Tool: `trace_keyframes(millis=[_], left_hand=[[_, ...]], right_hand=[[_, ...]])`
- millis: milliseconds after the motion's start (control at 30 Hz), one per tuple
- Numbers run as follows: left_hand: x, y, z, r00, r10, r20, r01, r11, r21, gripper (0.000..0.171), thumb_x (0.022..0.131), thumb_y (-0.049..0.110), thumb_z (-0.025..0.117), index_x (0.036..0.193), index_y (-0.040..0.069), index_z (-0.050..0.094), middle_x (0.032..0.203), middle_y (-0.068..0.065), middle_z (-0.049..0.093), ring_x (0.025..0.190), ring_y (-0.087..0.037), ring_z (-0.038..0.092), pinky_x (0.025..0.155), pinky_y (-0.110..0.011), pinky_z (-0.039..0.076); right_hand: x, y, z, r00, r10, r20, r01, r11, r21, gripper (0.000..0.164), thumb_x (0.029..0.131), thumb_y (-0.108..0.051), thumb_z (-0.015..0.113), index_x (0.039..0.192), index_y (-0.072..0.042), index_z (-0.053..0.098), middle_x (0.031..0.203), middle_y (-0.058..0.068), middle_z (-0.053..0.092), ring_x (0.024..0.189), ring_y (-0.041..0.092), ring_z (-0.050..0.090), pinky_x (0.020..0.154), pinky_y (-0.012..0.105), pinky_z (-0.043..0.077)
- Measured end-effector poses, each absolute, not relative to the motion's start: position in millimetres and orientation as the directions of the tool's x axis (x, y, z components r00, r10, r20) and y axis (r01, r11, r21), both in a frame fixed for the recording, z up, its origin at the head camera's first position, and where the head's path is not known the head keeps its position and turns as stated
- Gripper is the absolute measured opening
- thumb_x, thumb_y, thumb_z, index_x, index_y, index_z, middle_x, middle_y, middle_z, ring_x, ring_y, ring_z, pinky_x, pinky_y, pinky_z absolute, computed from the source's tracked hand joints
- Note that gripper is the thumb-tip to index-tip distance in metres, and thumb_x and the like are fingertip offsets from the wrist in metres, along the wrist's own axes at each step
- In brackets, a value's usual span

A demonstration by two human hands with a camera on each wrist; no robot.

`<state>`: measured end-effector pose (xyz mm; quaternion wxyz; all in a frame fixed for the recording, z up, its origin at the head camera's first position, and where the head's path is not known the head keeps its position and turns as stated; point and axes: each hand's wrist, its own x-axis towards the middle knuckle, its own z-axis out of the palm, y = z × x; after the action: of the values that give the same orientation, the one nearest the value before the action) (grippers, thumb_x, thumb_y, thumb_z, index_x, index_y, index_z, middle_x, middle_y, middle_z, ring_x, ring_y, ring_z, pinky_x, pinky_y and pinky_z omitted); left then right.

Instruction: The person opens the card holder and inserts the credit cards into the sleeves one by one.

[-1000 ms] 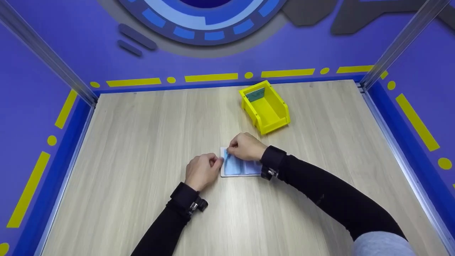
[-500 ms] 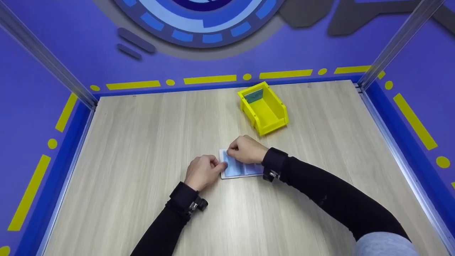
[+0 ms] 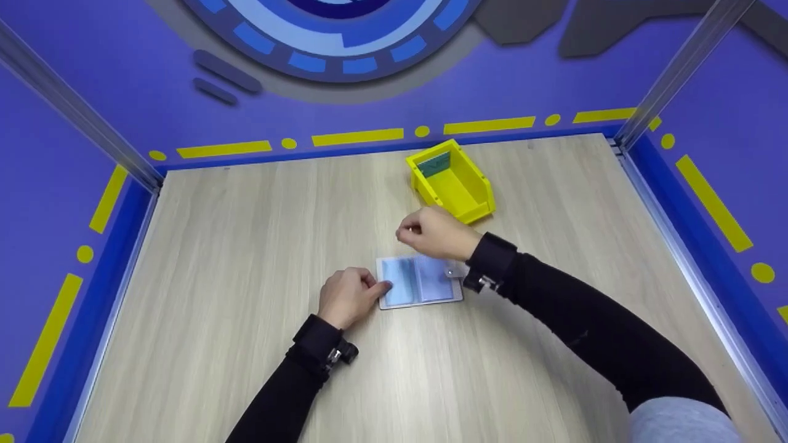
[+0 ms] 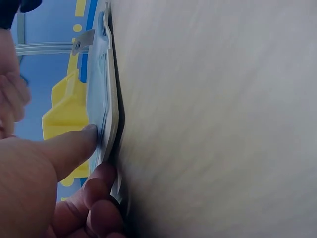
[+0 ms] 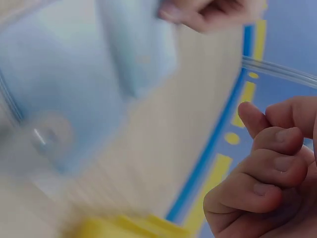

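Note:
A card holder with clear bluish plastic sleeves lies spread flat on the table, its snap strap sticking out on the right. My left hand pinches its left edge. In the left wrist view the thumb presses on the sleeves and the fingers curl at the underside. My right hand is raised beyond the holder, just in front of the yellow bin. In the right wrist view the fingers of that hand are curled, with nothing visible in them.
Inside the bin, a dark green card stands against the back wall. The wooden table is bounded by blue-purple panels at the back and both sides, with metal posts at the far corners.
My right hand has moved from the left sleeve of the card holder up and away toward the bin, uncovering the sleeves and snap strap. My left hand stays at the left edge.

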<state>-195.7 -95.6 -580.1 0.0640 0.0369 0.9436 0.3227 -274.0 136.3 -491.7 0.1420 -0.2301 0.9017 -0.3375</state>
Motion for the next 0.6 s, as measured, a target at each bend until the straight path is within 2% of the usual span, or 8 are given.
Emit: trace_keyframes(millis=[100,233,400,600], left_hand=[[-196,-95,-580,-0.989,0.105,-0.105,0.018,0.786,0.618,0.035,0.095,0.050,0.084,0.073,0.025,0.073,0.065,0.010,0.059,0.061,-0.013,0.055,0.063,-0.033,0.040],[-195,-96,-580,-0.990,0.089,-0.109,0.001,0.782,0.623,0.035,0.094,0.050,0.084,0.072,0.026,0.072,0.064,0.011,0.058,0.062,-0.013,0.055,0.064,-0.033,0.040],[-194,-96,-580,-0.991,0.085,-0.100,0.004,0.780,0.626,0.035,0.095,0.049,0.084,0.073,0.025,0.072,0.065,0.011,0.057,0.062,-0.013,0.054,0.063,-0.033,0.039],[-194,-93,-581,-0.992,0.088,-0.092,0.010,0.778,0.628,0.036,0.095,0.049,0.085,0.073,0.023,0.071,0.065,0.011,0.056,0.062,-0.013,0.053,0.063,-0.033,0.038]], right_hand=[[-282,145,-472,-0.869,-0.491,-0.056,-0.338,0.674,-0.657,0.029,0.109,-0.024,0.062,0.114,-0.008,0.085,0.099,0.010,0.082,0.073,0.015,0.060,0.073,0.031,0.052],[-299,156,-449,-0.902,-0.427,-0.062,-0.308,0.738,-0.601,0.028,0.109,-0.025,0.064,0.115,-0.007,0.085,0.093,0.010,0.079,0.069,0.017,0.058,0.068,0.031,0.049],[-326,175,-435,-0.941,-0.328,-0.082,-0.254,0.847,-0.467,0.028,0.109,-0.028,0.067,0.114,-0.007,0.084,0.096,0.011,0.078,0.077,0.024,0.062,0.075,0.035,0.049],[-359,200,-441,-0.965,-0.243,-0.099,-0.186,0.901,-0.393,0.027,0.109,-0.025,0.067,0.116,-0.004,0.082,0.108,0.017,0.079,0.088,0.029,0.065,0.083,0.040,0.054]])
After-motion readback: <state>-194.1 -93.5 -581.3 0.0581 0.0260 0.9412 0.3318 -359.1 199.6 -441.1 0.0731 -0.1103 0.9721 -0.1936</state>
